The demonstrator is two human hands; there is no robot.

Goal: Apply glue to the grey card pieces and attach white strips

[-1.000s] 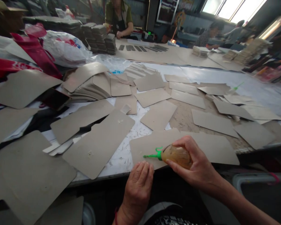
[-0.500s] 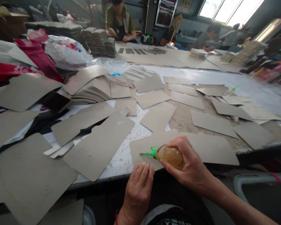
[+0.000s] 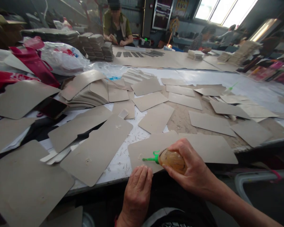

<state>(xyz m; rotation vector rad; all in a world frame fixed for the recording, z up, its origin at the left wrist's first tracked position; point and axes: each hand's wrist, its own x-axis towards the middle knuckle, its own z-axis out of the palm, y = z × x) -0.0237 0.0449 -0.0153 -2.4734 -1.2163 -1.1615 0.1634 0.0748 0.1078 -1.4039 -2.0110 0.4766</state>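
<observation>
My right hand is wrapped round a squeeze bottle of amber glue, held on its side. Its green nozzle points left, the tip close over a grey cardboard sheet. A small ring of glue shows on that sheet, just left of the tip. At the sheet's front edge, my left hand has its fingers pressed together on top, its thumb hidden. Another cardboard piece reaches right from behind the bottle. Glue spots mark the sheet to the left.
Many loose cardboard pieces cover the table, with a fanned stack and a phone at left. Plastic bags lie behind. Co-workers, one in a green top, sit farther back. A grey bin stands below right.
The view has shifted slightly. The nozzle tip has moved a little toward me on the sheet, and a ring of glue now shows beside it. Both hands keep their hold.
</observation>
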